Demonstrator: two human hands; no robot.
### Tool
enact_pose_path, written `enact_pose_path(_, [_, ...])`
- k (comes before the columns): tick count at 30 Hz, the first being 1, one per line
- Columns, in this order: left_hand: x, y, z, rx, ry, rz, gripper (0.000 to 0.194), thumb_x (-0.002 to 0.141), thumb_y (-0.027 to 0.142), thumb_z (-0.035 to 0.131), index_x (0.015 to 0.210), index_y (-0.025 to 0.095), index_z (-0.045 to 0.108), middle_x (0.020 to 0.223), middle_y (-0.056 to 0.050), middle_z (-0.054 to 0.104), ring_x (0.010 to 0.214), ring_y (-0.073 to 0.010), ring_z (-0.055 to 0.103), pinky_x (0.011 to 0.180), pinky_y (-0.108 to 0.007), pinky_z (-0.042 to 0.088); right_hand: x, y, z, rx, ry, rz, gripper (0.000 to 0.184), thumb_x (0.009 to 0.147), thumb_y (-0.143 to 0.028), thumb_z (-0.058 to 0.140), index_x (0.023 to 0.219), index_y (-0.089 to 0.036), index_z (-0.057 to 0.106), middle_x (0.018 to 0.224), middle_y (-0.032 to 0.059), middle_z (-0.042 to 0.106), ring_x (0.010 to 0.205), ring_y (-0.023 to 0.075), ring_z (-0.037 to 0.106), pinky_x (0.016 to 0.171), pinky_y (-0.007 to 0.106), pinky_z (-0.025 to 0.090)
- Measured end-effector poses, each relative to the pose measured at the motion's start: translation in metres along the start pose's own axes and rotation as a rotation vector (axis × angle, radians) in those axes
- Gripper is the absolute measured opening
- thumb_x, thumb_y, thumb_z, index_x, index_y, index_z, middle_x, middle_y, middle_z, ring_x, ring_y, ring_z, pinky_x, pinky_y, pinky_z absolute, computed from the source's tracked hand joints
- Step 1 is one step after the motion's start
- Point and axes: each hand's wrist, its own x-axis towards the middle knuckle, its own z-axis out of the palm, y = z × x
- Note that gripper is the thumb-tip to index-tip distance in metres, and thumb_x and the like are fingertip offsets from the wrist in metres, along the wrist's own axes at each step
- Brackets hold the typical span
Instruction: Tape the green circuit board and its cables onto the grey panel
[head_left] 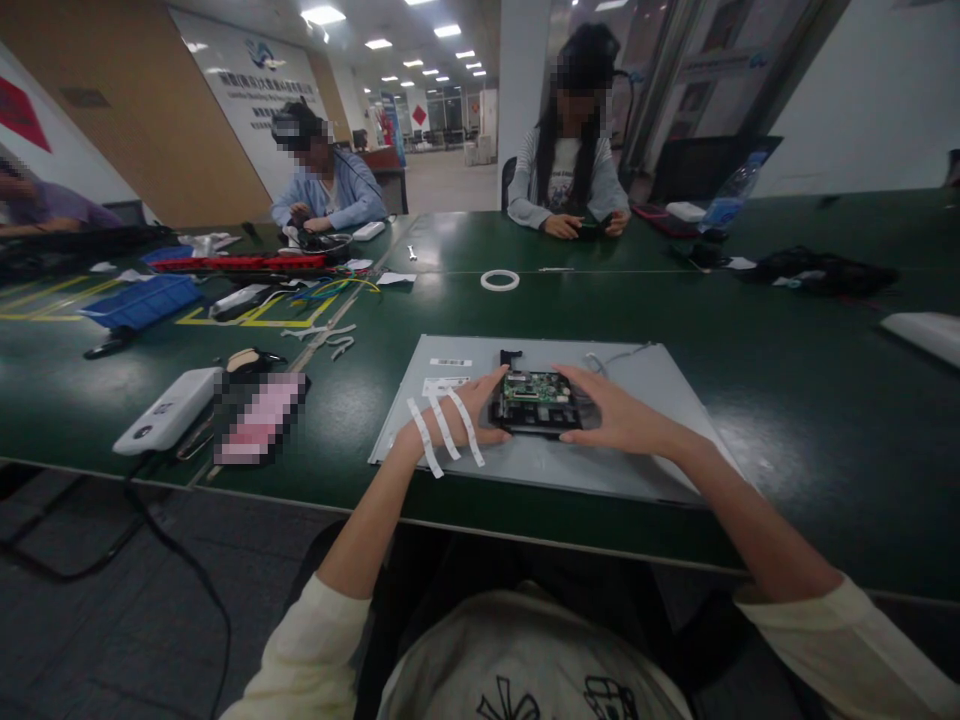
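Note:
A black plastic frame with a green circuit board (537,388) in it is held between my two hands over a flat grey metal panel (637,380). My left hand (466,412) grips the frame's left edge, thumb near and fingers at the far side. My right hand (609,410) closes round the right edge in the same way. Several white tape strips (444,428) stick to the back of my left hand and wrist. Whether the frame touches the panel I cannot tell. Labels and a thin wire (626,354) are on the panel.
Left of the panel lie a white power bank (171,408) with a cable and a pink phone (262,420). A blue tray (142,303) stands farther left. Beyond the panel is a white tape roll (499,281). Co-workers sit across the green table (825,400).

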Motion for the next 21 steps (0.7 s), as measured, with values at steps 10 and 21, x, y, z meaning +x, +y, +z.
enact_pose_path(10, [0.0003,0.0011,0.001,0.018,-0.009,-0.008,0.099,0.07,0.045,0.067,0.145,0.015,0.01,0.143,-0.02,0.034,0.128,-0.0319,0.039,0.105,-0.047,0.032,-0.0019,-0.0012,0.0041,0.03,0.005,0.031,0.089,0.072,-0.054,0.062,0.145,-0.023,0.022,0.144,0.0091,0.033,0.13,0.0271,0.034,0.108,0.046,0.029])
enact_pose_path(21, [-0.0007,0.004,-0.0021,-0.006,-0.017,-0.014,0.097,0.073,0.053,0.063,0.145,0.016,0.011,0.145,-0.018,0.03,0.131,-0.0317,0.035,0.106,-0.046,0.031,-0.0076,0.0009,0.0052,0.018,-0.012,0.052,0.095,0.072,-0.056,0.062,0.147,-0.026,0.012,0.151,0.0084,0.018,0.136,0.0307,0.023,0.109,0.05,0.024])
